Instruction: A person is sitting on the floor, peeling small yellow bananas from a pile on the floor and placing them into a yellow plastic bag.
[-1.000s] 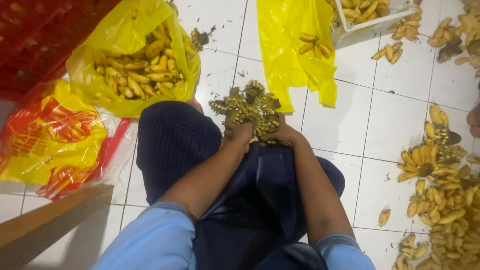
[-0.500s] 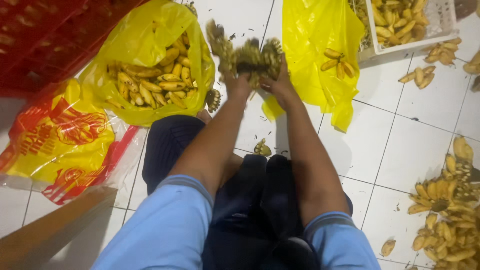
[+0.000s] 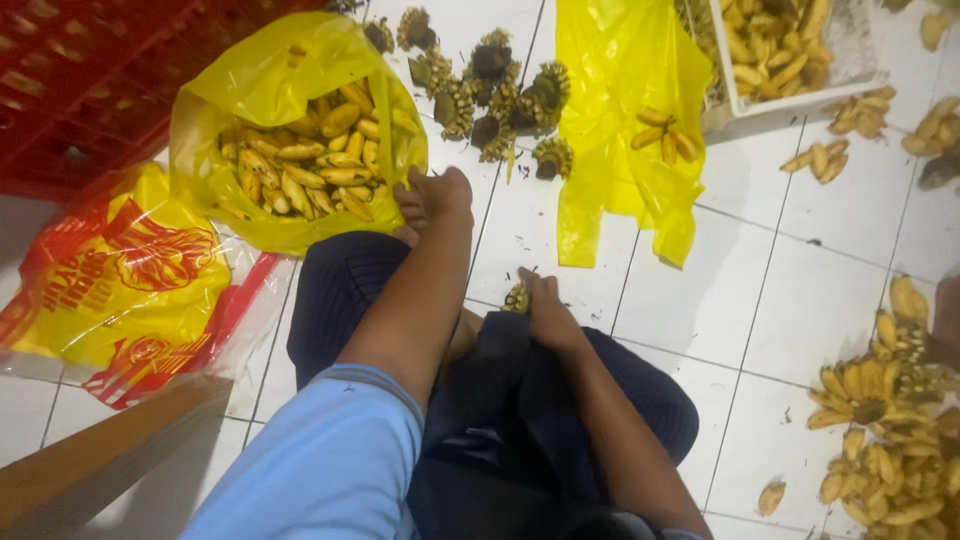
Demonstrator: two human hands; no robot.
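**Inspector:** Status of the work, taking the open yellow bag [image 3: 300,150] as reference?

**Observer:** That bag holds a good heap of loose small bananas [image 3: 300,165]. Just right of it, on the white tiled floor [image 3: 800,300], lies a cluster of stripped banana stalks [image 3: 490,95]. Further right, a second yellow bag [image 3: 625,120] carries only a few fruits, and a white crate [image 3: 790,60] beyond it is well filled. Far right and lower, a pile of unstripped bunches [image 3: 890,420] remains, so I judge much is left.

**Inspector:** The hands?

**Observer:** The left hand [image 3: 435,195] is stretched forward, at the bag's right edge, fingers curled narrow; whether it grips anything, I cannot tell. The right hand [image 3: 545,310] is drawn in, below and right of the bag, closed on a small stalk piece [image 3: 516,297] by the knee.
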